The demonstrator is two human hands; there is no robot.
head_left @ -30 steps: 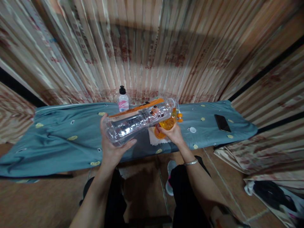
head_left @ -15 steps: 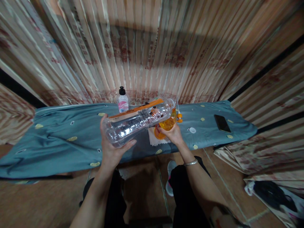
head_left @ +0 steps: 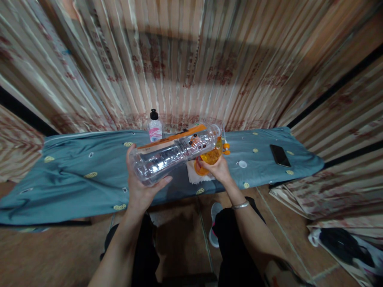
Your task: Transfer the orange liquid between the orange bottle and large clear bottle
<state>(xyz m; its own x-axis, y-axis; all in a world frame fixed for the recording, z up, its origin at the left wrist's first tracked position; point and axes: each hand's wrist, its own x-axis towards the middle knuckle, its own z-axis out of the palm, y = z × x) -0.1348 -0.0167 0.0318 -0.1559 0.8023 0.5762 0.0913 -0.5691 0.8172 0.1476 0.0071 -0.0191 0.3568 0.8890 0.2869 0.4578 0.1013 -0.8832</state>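
My left hand (head_left: 142,189) is closed round the base of a large clear plastic bottle (head_left: 167,159) with an orange label, tilted so its neck points right and slightly up from the base. The neck sits over the top of a smaller amber bottle (head_left: 214,154), and I cannot tell whether liquid flows. My right hand (head_left: 220,169) grips the amber bottle, which leans above a white napkin (head_left: 194,176). An orange pump top (head_left: 226,148) lies just right of it. Behind the big bottle stands a clear bottle with a black cap and pink label (head_left: 154,129).
A teal cloth with yellow prints (head_left: 74,171) covers the long surface. To the right are a small white cap (head_left: 242,164) and a black phone (head_left: 280,155). Striped curtains (head_left: 179,71) hang behind and at both sides. A dark bag-like item (head_left: 344,245) lies low right.
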